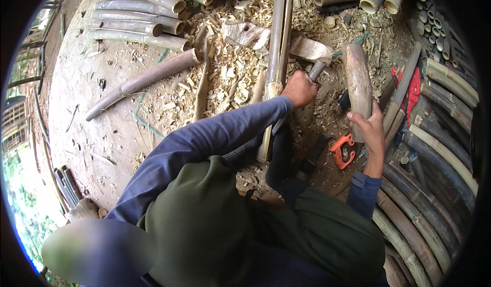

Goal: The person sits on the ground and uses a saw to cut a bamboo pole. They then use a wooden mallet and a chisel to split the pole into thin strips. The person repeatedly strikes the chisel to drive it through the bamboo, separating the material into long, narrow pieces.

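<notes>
Head view: left hand [300, 89] clenched round a handle [317, 71], right hand [370, 129] clasping a log [359, 77] near its lower end

My left arm [204, 126] stretched slantwise across my front, blue sleeve [245, 117] down to wrist [289, 101]. Left hand [300, 89] curled into fist, back of hand up. Right forearm [375, 167] pointing ahead, bare beyond blue cuff [364, 181]; right hand [372, 129] wrapped in grip, thumb [357, 119] toward my left, fingers mostly hidden.
</notes>
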Tool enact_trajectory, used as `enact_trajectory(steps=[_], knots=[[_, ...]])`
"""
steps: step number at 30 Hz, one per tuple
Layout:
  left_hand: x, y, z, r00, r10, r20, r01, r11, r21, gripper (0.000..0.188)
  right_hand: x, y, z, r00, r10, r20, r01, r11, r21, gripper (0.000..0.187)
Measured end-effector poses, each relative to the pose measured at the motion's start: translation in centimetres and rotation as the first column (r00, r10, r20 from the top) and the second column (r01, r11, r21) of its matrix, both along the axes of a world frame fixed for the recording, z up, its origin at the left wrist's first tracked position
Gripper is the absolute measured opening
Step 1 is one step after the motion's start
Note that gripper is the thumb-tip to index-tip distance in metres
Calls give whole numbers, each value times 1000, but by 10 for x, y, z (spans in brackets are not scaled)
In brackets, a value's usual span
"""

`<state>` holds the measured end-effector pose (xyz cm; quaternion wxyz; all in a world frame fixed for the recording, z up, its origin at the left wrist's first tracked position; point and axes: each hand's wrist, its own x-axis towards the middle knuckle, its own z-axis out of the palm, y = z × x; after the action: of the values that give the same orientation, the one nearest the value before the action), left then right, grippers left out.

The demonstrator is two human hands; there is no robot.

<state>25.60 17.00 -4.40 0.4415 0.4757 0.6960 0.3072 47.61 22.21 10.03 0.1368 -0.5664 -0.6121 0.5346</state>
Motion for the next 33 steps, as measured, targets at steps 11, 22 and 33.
enact_trajectory(steps=[11,22,33], knots=[[-44,-40,188,661,-611,436,285,742,607,20,-26,18,-63,793,-126,596,-256,819,513,67],[-166,2,87,829,458,322,-470,882,-45,22,-162,-48,-55,850,-72,-521,-110,945,-309,37],[-126,15,48,928,229,-295,-233,972,23,72,-166,-92,-25,679,-211,-703,-35,947,-318,40]])
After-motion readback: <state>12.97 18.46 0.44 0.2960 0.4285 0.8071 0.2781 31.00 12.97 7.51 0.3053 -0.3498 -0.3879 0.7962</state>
